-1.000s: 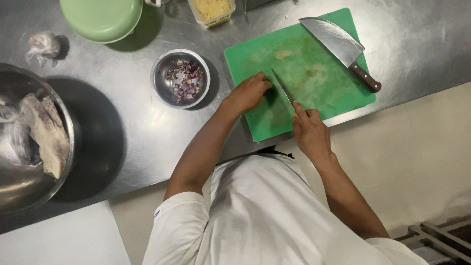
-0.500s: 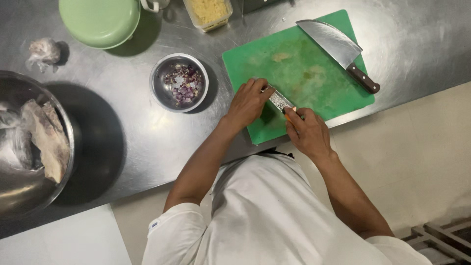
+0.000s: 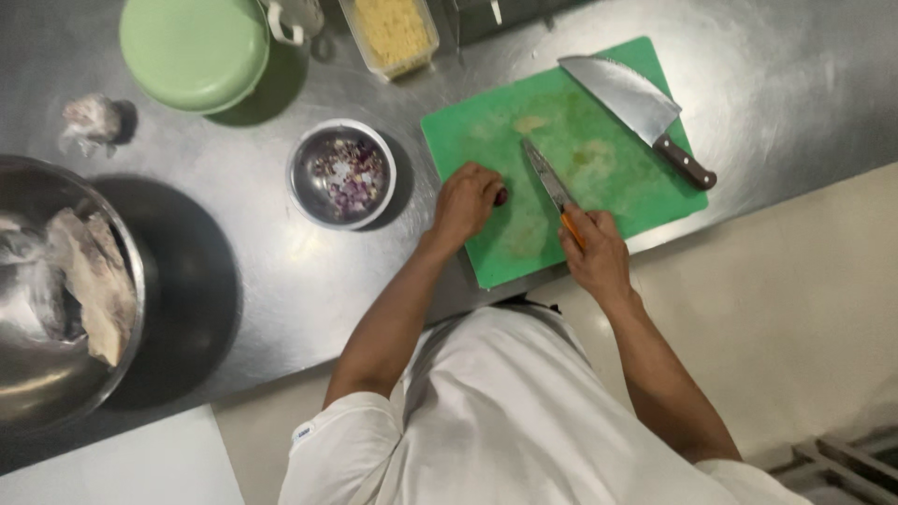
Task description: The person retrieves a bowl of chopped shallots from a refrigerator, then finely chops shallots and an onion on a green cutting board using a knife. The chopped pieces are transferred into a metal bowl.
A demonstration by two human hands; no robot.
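Steel is the material of the small bowl [image 3: 341,174], in which chopped purple shallot is held; beside it a clear tub [image 3: 390,34] of yellow shreds and a lidded green pot [image 3: 195,51] are set; pale raw meat is kept in the large steel bowl [image 3: 56,290] at the left edge. On the green cutting board [image 3: 599,173] a small dark shallot piece [image 3: 501,196] is pinned under the curled fingers of the left hand [image 3: 466,201]; a slim orange-handled knife [image 3: 547,178] is gripped by the right hand [image 3: 594,252], closed round the handle. Compared with half a second ago, the hands have been drawn apart and the blade is pointed up the board; the cleaver [image 3: 641,108] has been left unmoved. A brushed steel worktop [image 3: 262,271] carries everything; a pale floor is seen below it.
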